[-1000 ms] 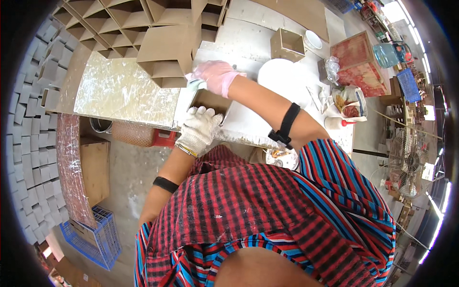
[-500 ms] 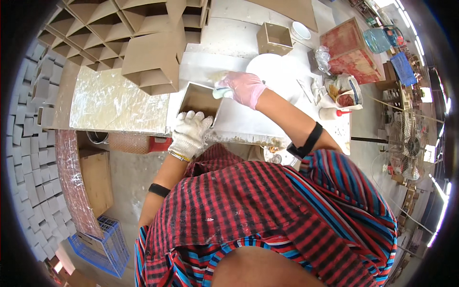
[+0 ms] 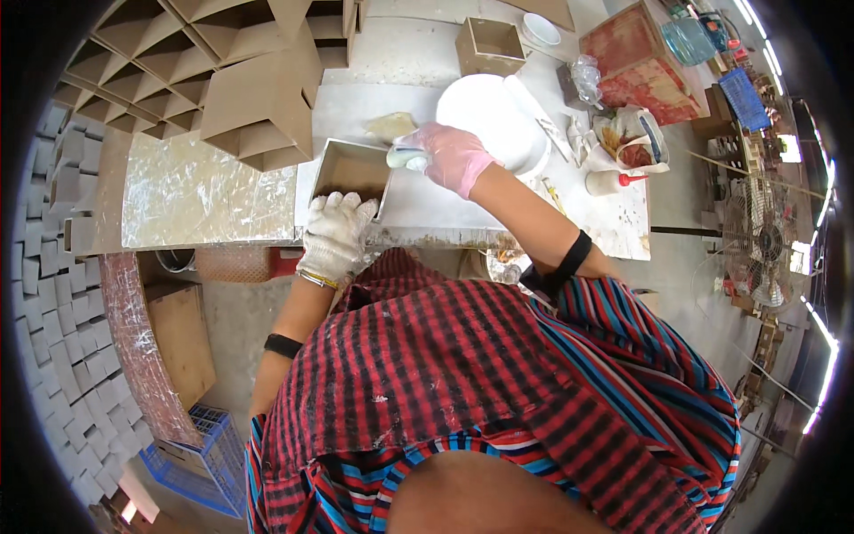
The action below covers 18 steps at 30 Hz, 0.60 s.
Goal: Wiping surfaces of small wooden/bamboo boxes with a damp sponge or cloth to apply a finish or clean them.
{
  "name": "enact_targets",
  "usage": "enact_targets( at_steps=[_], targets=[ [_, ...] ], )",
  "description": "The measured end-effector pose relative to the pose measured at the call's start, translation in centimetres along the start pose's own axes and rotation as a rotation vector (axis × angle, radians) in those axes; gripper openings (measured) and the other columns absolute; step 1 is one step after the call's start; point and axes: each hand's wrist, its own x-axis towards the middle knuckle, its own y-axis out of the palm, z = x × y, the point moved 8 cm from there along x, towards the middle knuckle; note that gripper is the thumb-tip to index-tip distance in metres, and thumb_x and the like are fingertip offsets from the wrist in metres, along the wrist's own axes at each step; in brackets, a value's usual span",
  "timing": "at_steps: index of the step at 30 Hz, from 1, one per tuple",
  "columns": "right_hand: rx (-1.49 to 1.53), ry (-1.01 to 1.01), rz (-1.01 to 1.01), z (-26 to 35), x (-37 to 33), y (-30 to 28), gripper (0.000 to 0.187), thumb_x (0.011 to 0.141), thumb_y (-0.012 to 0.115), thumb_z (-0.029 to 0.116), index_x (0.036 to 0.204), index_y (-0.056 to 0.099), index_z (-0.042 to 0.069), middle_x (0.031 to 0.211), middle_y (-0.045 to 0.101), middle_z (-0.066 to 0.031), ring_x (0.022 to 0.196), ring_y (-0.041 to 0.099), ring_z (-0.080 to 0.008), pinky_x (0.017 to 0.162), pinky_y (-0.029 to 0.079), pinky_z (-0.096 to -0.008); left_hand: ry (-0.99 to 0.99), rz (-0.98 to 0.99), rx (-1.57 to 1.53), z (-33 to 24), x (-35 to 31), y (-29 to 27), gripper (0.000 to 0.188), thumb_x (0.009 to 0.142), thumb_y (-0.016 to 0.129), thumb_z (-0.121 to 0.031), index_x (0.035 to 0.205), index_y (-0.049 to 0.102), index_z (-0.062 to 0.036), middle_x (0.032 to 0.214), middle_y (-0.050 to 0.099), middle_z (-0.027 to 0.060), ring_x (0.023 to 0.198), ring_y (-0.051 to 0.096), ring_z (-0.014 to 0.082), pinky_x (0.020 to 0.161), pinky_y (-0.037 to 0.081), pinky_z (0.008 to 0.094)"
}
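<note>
A small open-topped box (image 3: 353, 165) with white rims and a brown inside sits near the table's front edge. My left hand (image 3: 334, 233), in a white knitted glove, has its fingers bent over the box's near wall and grips it. In a thin pink glove, my right hand (image 3: 452, 158) pinches a pale green and white pad (image 3: 406, 157) at the box's right wall. The pad's exact kind is unclear. Just beyond it lies a thin yellowish piece (image 3: 391, 125) on the white table (image 3: 369, 98).
Cardboard boxes and dividers (image 3: 258, 107) stand at the left. A white round tub (image 3: 489, 120) is right of my hand. Farther off are another open box (image 3: 491, 46), a white cup (image 3: 540, 29) and a red-stained crate (image 3: 645, 67). A red-tipped bottle (image 3: 605, 182) stands at the right.
The whole scene has shifted slightly left and up in view. My right hand, blurred before, now shows sharply with the pad at the box's right wall. The left hand keeps its grip.
</note>
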Motion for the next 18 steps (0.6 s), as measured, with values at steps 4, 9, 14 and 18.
enact_targets(
  at_steps=[4, 9, 14, 18],
  targets=[
    [0.195, -0.03, -0.355, 2.4, -1.2, -2.4, 0.031, 0.082, 0.062, 0.027, 0.111, 0.062, 0.017, 0.11, 0.06, -0.0108, 0.101, 0.056, -0.0283, 0.089, 0.045, -0.0347, -0.06, -0.079, -0.042, 0.7, 0.1, 0.6, 0.07, 0.067, 0.065, -0.023, 0.131, 0.038, -0.0164, 0.097, 0.054, 0.005, 0.091, 0.053, 0.0235, 0.079, 0.039, 0.0364],
    [0.018, -0.222, -0.278, 6.4, -6.7, 4.2, 0.046, 0.082, 0.063, 0.024, 0.126, 0.05, 0.018, 0.117, 0.057, -0.0129, 0.106, 0.054, -0.0315, 0.094, 0.043, -0.0371, -0.129, -0.083, -0.136, 1.1, 0.8, 1.1, 0.082, 0.07, 0.067, -0.03, 0.138, 0.027, -0.0076, 0.106, 0.054, 0.0124, 0.095, 0.053, 0.0282, 0.082, 0.038, 0.0405],
    [1.031, 0.159, -0.334, 2.8, -7.6, 3.2, 0.045, 0.081, 0.065, 0.023, 0.121, 0.051, 0.006, 0.118, 0.057, -0.0117, 0.107, 0.055, -0.0198, 0.091, 0.044, -0.0308, -0.063, 0.143, 0.0, 0.1, 1.2, -0.4, 0.066, 0.071, 0.063, -0.03, 0.13, 0.041, -0.011, 0.103, 0.058, 0.0075, 0.095, 0.056, 0.0243, 0.08, 0.04, 0.0396],
    [0.929, 0.372, -0.336, -1.5, -7.3, -0.8, 0.044, 0.081, 0.063, 0.017, 0.12, 0.052, 0.001, 0.109, 0.061, -0.0108, 0.099, 0.056, -0.0152, 0.087, 0.043, -0.0276, 0.023, 0.087, -0.234, 0.4, 1.1, -1.9, 0.043, 0.074, 0.064, -0.026, 0.115, 0.056, -0.0145, 0.097, 0.062, 0.0066, 0.093, 0.058, 0.0272, 0.083, 0.041, 0.0402]
  ],
)
